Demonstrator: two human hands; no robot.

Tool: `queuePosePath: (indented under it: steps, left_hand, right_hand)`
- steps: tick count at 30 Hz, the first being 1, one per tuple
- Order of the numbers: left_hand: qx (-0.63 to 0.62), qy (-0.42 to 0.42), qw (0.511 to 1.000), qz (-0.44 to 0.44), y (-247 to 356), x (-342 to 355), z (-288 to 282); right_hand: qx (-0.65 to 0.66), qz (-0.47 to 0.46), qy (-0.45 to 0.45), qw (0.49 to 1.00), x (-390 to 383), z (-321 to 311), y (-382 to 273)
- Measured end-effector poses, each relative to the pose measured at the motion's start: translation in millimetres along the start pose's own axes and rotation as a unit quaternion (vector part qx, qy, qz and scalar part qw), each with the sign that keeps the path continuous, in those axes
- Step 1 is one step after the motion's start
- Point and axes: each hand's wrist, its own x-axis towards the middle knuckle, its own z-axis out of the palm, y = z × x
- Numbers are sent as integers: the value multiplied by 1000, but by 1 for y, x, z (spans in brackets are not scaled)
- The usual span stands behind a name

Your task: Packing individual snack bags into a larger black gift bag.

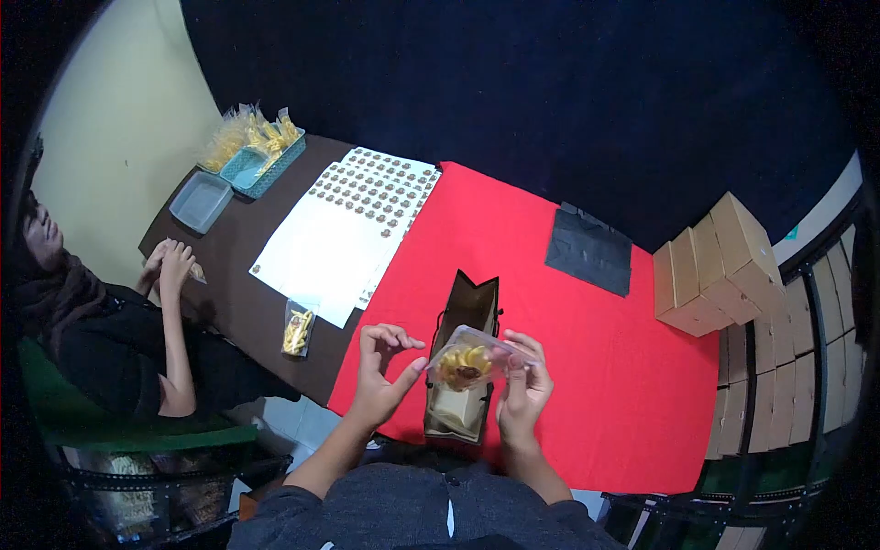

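A clear plastic packet of yellow snack pieces with a round brown sticker (465,368) is pinched in my right hand (524,390), thumb on top. My left hand (385,371) is raised at the packet's left edge, fingers and thumb apart; whether the thumb tip touches the plastic I cannot tell. Beneath the packet, an open dark paper bag (465,307) with a brown inside stands on the red cloth (596,394). The packet hides part of the bag's mouth. Something pale brown shows inside the bag's near end.
White sticker sheets (312,261) lie to the left, with a filled snack packet (297,330) near them. A teal basket of packets (275,170) and a grey plastic container (201,203) stand farther back. A co-worker's hands (171,266) hold a small item. Rightward are flat black bags (588,250) and cardboard boxes (715,266).
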Motion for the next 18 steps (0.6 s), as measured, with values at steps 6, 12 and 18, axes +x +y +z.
queuePosePath:
  steps: [6,12,18]
  left_hand:
    - [106,-179,978,4,17,2,5]
    - [185,-231,955,35,25,6,16]
    - [154,-208,961,98,31,-13,21]
  right_hand:
    - [-84,-35,-20,996,-12,-3,-6]
    - [-133,-74,-102,983,-23,1,-11]
    - [7,-33,17,999,-39,13,-12]
